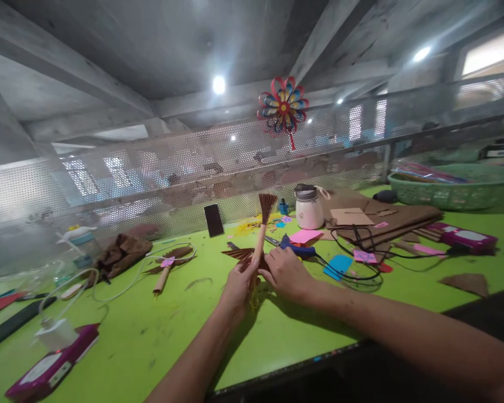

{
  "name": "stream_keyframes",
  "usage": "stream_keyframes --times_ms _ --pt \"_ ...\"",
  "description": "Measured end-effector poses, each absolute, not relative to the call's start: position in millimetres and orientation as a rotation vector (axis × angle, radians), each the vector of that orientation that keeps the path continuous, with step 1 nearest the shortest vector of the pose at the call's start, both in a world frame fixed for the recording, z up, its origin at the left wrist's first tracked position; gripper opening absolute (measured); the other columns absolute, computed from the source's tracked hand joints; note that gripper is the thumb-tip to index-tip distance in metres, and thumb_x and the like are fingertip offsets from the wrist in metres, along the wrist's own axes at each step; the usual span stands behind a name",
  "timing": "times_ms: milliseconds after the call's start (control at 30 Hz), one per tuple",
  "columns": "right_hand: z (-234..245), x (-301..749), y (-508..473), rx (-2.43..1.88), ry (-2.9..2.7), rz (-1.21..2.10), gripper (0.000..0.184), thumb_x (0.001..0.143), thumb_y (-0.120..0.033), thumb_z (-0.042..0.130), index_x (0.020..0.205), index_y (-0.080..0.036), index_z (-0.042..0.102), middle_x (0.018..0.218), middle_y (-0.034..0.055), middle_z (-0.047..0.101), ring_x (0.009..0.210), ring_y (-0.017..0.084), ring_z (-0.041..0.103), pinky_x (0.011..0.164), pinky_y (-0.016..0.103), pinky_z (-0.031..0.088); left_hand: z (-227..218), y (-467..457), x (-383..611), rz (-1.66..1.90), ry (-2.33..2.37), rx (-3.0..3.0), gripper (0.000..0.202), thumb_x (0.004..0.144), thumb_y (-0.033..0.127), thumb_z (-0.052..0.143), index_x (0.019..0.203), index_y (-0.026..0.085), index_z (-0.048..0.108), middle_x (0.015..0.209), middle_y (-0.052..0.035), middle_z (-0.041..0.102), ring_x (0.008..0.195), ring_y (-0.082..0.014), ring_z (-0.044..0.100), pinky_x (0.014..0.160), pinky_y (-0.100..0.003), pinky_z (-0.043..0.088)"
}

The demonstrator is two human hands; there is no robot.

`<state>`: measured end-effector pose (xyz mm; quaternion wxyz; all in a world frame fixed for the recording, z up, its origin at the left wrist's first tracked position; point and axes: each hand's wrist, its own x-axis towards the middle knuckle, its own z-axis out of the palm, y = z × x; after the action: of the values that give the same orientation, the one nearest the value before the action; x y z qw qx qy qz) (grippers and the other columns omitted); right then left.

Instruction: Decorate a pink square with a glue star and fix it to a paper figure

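Note:
Above the green table, my left hand [239, 280] is closed round a brown paper craft [259, 243], a tan rolled tube with pleated brown paper. One pleated fan spreads at its upper end, and another juts out to the left. My right hand [288, 271] meets it from the other side, with bent fingers closed at the lower part; the exact grip is hidden. Yellow strands hang below the hands. Just behind my right hand lies a blue glue gun [298, 247], beside scissors [272, 240]. A similar paper craft [166, 270] with a pink piece rests at left.
A white jar [309, 210] and a phone [214, 220] stand at the back. Black cable [355, 277] loops among paper scraps at right, near brown sheets [397, 215] and a green basket [445, 193]. Purple power strips [54, 364] lie at both sides. A mesh screen borders the table.

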<state>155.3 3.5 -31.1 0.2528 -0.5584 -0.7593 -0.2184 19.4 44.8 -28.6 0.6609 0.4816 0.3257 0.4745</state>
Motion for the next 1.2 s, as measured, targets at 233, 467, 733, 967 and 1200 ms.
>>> stream_keyframes --times_ms 233,467,733,967,1200 --pt "-28 155 -1 -1.469 -2.128 -0.495 0.021 0.089 -0.033 0.045 0.086 -0.015 0.056 0.082 0.0093 0.059 0.078 0.022 0.050 0.070 0.037 0.033 -28 36 21 1.071 0.719 1.048 0.030 0.067 0.020 0.073 0.094 0.011 0.065 0.083 -0.0062 0.066 0.072 -0.0119 0.062 0.061 -0.019 0.048" --pt "-30 152 0 -1.446 -2.142 -0.428 0.026 0.084 -0.037 0.049 0.090 -0.013 0.057 0.083 0.0111 0.062 0.077 0.023 0.054 0.067 0.035 0.037 -36 37 26 1.126 0.647 1.011 0.030 0.064 0.018 0.075 0.091 0.009 0.064 0.085 -0.0088 0.068 0.076 -0.0156 0.064 0.068 -0.022 0.050" --pt "-21 164 2 -1.464 -2.116 -0.429 0.035 0.083 -0.048 0.051 0.078 -0.016 0.064 0.075 0.0122 0.065 0.070 0.023 0.057 0.062 0.033 0.038 -30 41 21 1.144 0.787 1.063 0.020 0.075 0.022 0.068 0.090 0.012 0.062 0.075 -0.0025 0.061 0.060 -0.0083 0.056 0.049 -0.017 0.043" --pt "-3 219 24 -1.466 -1.545 -0.050 0.040 0.079 -0.048 0.054 0.055 -0.017 0.059 0.059 0.0054 0.061 0.056 0.015 0.051 0.056 0.028 0.034 -18 44 14 1.192 0.848 1.041 0.010 0.082 0.017 0.061 0.091 0.015 0.057 0.075 -0.0022 0.058 0.061 -0.0089 0.057 0.046 -0.017 0.044" --pt "1 299 50 -1.554 -1.088 0.099 0.031 0.079 -0.035 0.054 0.059 -0.013 0.061 0.049 0.0026 0.057 0.048 0.014 0.054 0.049 0.026 0.039 -8 54 8 1.276 0.842 1.024 0.002 0.082 0.014 0.060 0.083 0.015 0.058 0.070 -0.0008 0.057 0.054 -0.0064 0.052 0.043 -0.015 0.042"
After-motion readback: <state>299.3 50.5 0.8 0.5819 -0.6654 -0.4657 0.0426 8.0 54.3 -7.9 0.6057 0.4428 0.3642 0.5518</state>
